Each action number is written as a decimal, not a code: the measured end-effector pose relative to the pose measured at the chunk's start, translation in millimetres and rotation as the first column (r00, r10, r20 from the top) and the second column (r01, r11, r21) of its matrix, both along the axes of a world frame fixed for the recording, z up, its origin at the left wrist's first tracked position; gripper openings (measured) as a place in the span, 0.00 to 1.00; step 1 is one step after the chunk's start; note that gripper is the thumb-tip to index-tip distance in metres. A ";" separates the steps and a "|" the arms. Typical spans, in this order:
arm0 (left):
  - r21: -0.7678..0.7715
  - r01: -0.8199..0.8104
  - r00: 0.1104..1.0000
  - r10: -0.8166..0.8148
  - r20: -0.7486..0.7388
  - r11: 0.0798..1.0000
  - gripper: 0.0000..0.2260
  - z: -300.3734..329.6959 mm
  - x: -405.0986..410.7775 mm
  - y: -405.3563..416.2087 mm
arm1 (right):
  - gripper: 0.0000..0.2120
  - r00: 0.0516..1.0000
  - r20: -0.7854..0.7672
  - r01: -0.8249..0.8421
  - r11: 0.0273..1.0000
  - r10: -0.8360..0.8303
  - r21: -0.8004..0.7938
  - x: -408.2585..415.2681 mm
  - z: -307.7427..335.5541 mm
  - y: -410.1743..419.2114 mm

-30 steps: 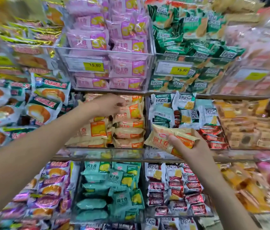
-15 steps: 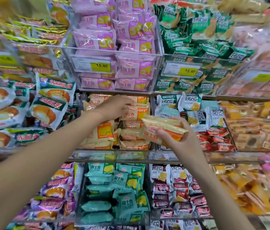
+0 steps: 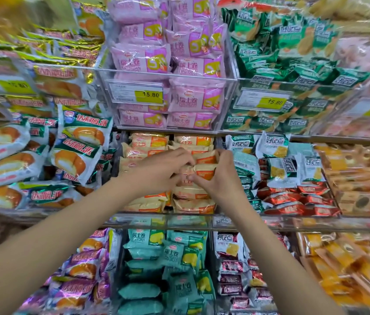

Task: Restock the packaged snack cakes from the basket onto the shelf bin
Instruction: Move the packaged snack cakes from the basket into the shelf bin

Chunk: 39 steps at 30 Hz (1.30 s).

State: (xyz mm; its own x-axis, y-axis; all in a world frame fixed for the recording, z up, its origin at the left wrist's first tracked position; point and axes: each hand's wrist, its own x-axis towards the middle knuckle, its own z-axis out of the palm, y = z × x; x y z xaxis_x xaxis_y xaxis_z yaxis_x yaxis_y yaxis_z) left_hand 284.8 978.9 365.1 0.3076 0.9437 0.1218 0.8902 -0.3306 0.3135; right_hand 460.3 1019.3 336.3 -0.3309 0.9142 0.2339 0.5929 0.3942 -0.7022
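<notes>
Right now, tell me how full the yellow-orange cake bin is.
Nearly full: yellow-orange packets are stacked almost to the shelf above; both hands press in more.

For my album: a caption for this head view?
Both hands, left and right, tuck orange snack cakes into the shelf bin.

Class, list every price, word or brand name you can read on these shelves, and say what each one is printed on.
"15.80": yellow price tag on the pink-cake bin.
"15.80": yellow price tag on the green-pack bin.
"15.80", blurred: left price tag.
"瑞士卷": pink cake wrappers and teal wrappers.
"好吃点": green packs.
Fine print on the tags is too small.
</notes>
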 end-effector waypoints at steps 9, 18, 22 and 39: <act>0.000 -0.015 0.996 0.015 -0.091 1.000 0.10 -0.6 14.2 5.5 | 0.40 0.874 0.475 -0.053 0.954 -0.099 0.296 14.8 -1.7 -13.6; 0.052 -0.075 0.981 0.083 -0.175 0.996 0.06 -0.7 17.6 -0.3 | 0.22 0.891 0.450 -0.216 0.923 0.054 0.317 26.7 12.7 -18.9; 0.015 -0.059 0.979 0.060 -0.196 0.998 0.07 -1.4 9.8 0.3 | 0.23 0.911 0.400 -0.251 0.904 0.100 0.345 23.5 17.2 -19.4; 0.205 -0.126 0.990 0.137 -0.042 0.971 0.08 -1.7 18.2 -16.3 | 0.09 0.993 0.115 0.031 0.995 -0.020 -0.091 2.5 36.5 30.7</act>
